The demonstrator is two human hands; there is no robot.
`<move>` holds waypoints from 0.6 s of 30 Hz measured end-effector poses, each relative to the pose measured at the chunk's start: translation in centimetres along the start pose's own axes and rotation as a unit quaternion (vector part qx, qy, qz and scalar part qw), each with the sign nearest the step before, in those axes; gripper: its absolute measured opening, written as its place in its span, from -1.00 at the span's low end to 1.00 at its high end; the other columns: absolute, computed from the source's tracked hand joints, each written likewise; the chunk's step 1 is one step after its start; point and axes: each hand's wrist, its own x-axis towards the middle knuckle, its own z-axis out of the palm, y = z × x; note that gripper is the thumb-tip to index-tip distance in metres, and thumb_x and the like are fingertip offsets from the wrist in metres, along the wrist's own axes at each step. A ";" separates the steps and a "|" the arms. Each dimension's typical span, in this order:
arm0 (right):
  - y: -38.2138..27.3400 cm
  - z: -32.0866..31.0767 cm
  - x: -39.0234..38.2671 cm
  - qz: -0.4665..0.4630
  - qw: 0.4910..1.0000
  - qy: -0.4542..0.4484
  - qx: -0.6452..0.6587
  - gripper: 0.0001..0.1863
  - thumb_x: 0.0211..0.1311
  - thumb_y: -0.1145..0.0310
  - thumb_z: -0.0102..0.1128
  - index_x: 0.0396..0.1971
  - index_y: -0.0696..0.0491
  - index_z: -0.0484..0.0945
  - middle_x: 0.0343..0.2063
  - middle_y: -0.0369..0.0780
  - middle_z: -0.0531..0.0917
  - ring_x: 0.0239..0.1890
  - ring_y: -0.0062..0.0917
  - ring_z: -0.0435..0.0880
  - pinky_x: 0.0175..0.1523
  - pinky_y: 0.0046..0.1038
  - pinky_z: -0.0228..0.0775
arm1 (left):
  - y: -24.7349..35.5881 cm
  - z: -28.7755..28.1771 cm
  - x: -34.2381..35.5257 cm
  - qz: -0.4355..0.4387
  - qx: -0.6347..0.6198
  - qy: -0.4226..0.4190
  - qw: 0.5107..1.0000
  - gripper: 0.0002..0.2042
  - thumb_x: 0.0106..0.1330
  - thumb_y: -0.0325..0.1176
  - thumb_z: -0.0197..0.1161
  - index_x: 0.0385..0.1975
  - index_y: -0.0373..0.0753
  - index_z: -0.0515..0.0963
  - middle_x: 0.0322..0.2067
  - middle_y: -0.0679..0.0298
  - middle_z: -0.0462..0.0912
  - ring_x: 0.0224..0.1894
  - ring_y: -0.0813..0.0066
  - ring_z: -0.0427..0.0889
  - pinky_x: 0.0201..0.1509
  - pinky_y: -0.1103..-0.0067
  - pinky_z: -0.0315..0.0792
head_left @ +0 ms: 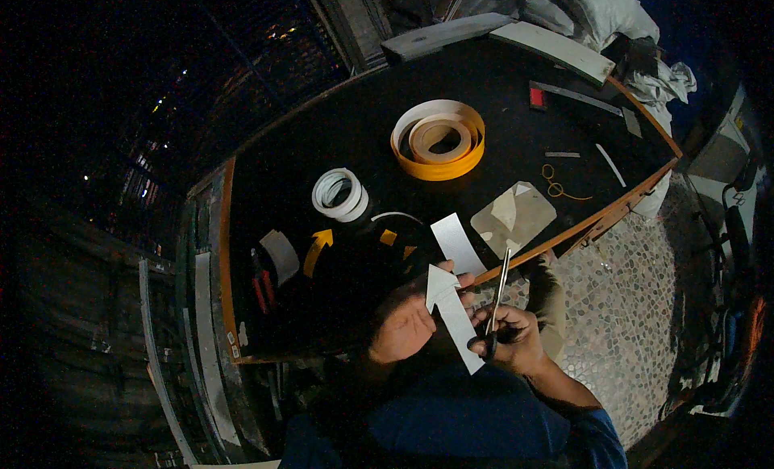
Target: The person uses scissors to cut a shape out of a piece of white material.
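Between both hands [459, 328] — white arrow cutout [451, 312], scissors [496, 304] alongside

You held a white arrow-shaped strip [451, 312] in your left hand [405, 328], just off the near edge of the black tabletop [500, 90]. Its pointed head was tilted up toward that edge and its long straight tail slanted down to the right. Your right hand [516, 340] gripped a pair of scissors [494, 304] by dark handles, their slim bright blades nearly together, pointing up toward the tabletop's near edge, just beside the strip's right side.
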 end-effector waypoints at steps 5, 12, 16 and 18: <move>1.6 -1.2 -0.2 0.042 0.992 -0.026 0.117 -0.53 0.13 0.50 0.57 0.04 0.19 0.60 -0.15 -0.27 0.73 -0.18 -0.63 0.69 -0.02 -0.53 0.53 | -0.1 -0.4 0.6 -0.024 -0.053 -0.018 0.998 -0.47 0.51 -0.39 0.15 0.45 -0.31 0.26 0.17 0.05 0.56 0.21 0.23 0.58 0.40 0.19 0.40; 0.4 -1.6 0.0 0.111 0.983 -0.034 0.146 -0.53 0.23 0.40 0.51 0.11 0.18 0.58 -0.12 -0.24 0.71 -0.12 -0.57 0.69 0.01 -0.51 0.54 | -0.7 0.7 0.4 0.056 0.233 0.113 0.964 -0.75 0.45 -0.41 0.30 0.04 -0.36 0.60 -0.15 0.22 0.68 -0.07 0.44 0.69 0.05 0.44 0.64; 1.3 -3.3 0.3 -0.010 0.998 -0.010 -0.057 -0.50 0.28 0.36 0.46 0.16 0.20 0.55 -0.10 -0.24 0.70 -0.08 -0.59 0.66 0.04 -0.48 0.51 | -0.5 2.1 0.8 0.039 0.254 0.220 0.941 -0.81 0.40 -0.37 0.37 -0.12 -0.34 0.64 -0.23 0.24 0.73 -0.20 0.56 0.72 -0.18 0.59 0.65; 0.7 -3.6 -0.1 0.008 0.999 -0.018 -0.037 -0.49 0.28 0.32 0.47 0.16 0.20 0.55 -0.09 -0.25 0.70 -0.07 -0.61 0.65 0.05 -0.49 0.49 | 0.0 3.1 0.8 0.031 0.299 0.244 0.922 -0.80 0.38 -0.37 0.40 -0.12 -0.34 0.64 -0.24 0.24 0.75 -0.24 0.59 0.72 -0.23 0.61 0.65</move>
